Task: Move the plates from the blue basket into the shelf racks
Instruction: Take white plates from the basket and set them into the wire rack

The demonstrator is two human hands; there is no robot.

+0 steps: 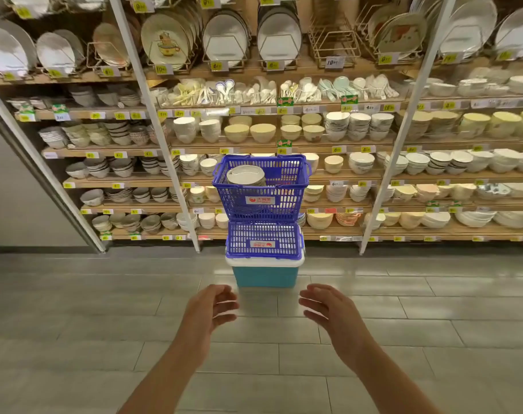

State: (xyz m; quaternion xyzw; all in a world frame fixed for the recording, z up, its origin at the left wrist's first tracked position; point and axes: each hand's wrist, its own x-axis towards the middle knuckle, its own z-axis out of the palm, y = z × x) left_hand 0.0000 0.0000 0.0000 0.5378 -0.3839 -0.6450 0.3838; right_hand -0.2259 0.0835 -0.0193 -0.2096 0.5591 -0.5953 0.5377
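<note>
Plates [246, 175] sit stacked in the blue basket [261, 186] at twelve o'clock; left hand [212, 309] and right hand [323, 309] hover below, fingers spread, holding nothing.

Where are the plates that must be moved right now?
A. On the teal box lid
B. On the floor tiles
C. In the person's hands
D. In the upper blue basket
D: the stack of plates sits inside the upper blue basket; both hands are empty.
</note>
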